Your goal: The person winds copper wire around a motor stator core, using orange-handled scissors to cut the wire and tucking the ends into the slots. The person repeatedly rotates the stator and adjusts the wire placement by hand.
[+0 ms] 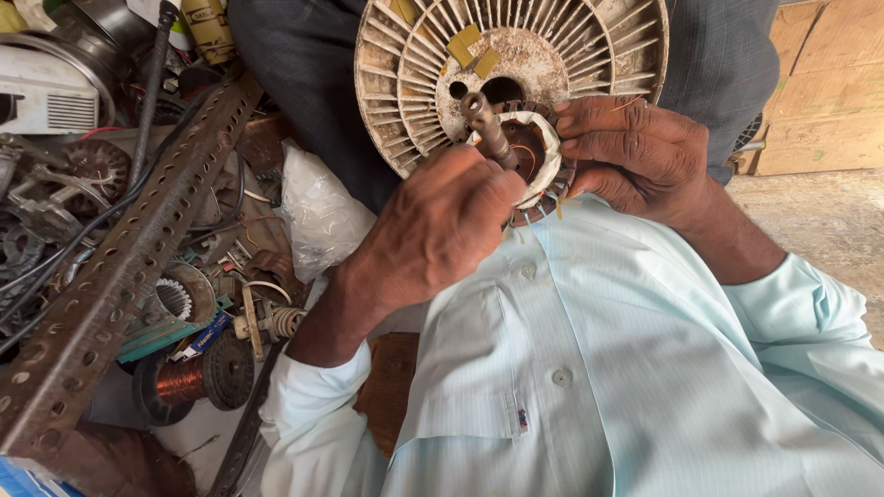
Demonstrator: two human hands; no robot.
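Fan rotor (433, 64) top cut off; left hand (433, 230) hides fingertips

Both hands crowd stator core (539, 170): left hand (437, 225) closes near side, right hand (635, 156) closes far-right side. Shaft (486, 124) juts up between them. Slotted fan housing (511, 55) walls off space beyond grip. Left of grip: perforated angle bar (120, 267), plastic bag (318, 216), copper coil (184, 379), scrap clutter. Right of grip: bare floor (829, 230), open.

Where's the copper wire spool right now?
In the head view, the copper wire spool lies lower left among clutter, just below the perforated angle bar and left of the left hand.
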